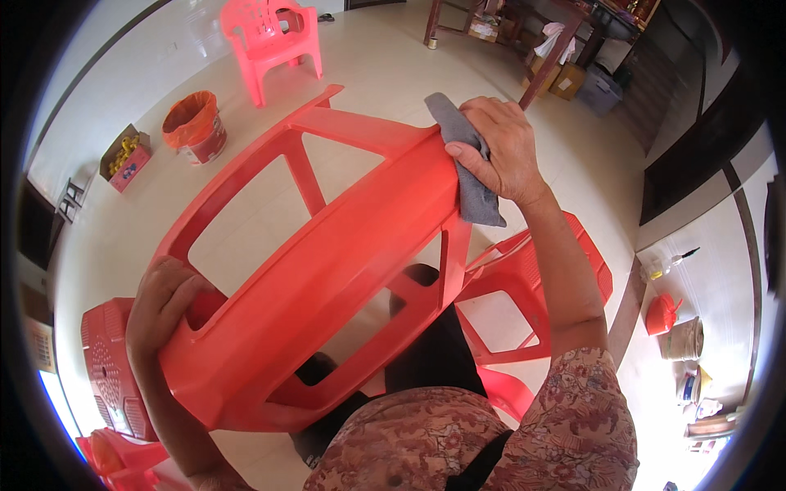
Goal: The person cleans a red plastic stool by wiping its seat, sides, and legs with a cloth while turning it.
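Observation:
A red plastic stool (331, 245) lies tilted across the space before my body, one side panel facing up and its legs and open frames spreading to either side. My left hand (163, 304) grips the stool's frame at the lower left, with the fingertips partly hidden behind the plastic. At the upper right end, my right hand (503, 147) holds a folded grey cloth (479, 199) against the stool's edge. The thumb presses the cloth from the near side.
One red stool (110, 362) stands at the left, another (503, 276) by my right forearm. Beyond are a pink plastic armchair (279, 46), a bucket with an orange liner (206, 144) and a carton of yellow items (132, 166). A dark wooden table leg (549, 58) rises at the back right.

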### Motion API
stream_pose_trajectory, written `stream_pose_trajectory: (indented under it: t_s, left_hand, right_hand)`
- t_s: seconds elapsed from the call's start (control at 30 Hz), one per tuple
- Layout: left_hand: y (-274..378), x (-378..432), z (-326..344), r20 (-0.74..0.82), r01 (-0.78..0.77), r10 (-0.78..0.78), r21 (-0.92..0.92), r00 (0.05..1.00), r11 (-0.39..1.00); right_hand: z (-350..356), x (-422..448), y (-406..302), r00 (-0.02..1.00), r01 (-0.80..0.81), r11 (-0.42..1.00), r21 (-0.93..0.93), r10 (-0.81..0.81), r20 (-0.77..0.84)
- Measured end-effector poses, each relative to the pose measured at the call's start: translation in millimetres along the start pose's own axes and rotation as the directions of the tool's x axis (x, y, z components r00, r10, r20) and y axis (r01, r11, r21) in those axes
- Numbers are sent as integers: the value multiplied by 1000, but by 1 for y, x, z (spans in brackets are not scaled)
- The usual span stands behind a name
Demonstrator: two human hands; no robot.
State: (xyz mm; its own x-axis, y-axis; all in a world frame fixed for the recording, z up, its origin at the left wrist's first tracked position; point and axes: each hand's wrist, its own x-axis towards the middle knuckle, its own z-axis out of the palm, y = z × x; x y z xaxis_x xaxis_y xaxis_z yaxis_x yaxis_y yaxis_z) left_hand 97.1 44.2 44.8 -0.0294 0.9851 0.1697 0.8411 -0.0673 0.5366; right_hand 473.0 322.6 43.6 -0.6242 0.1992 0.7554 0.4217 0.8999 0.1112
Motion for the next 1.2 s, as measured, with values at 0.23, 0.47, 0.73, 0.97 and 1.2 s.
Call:
stream_pose_trajectory:
  t_s: [0.23,0.47,0.73,0.97,1.2]
  left_hand:
    - [-12,1,-8,136,31,-30,-5,990,999]
    - [-15,2,-7,86,45,-43,-24,995,999]
    - [-25,-4,-2,9,6,-6,-9,1000,1000]
    - [-6,-8,4,-61,23,-26,-58,998,998]
    - [-2,-11,-2,27,-33,32,35,999,999]
  right_hand:
    - [5,9,-35,999,10,999,54,-8,-44]
    - [16,29,-133,995,96,971,220,-96,-10]
    - [23,57,-258,954,265,851,454,-299,4]
    - [30,54,-326,923,385,879,282,-370,-107]
    - [19,35,-277,938,346,875,340,-315,-144]
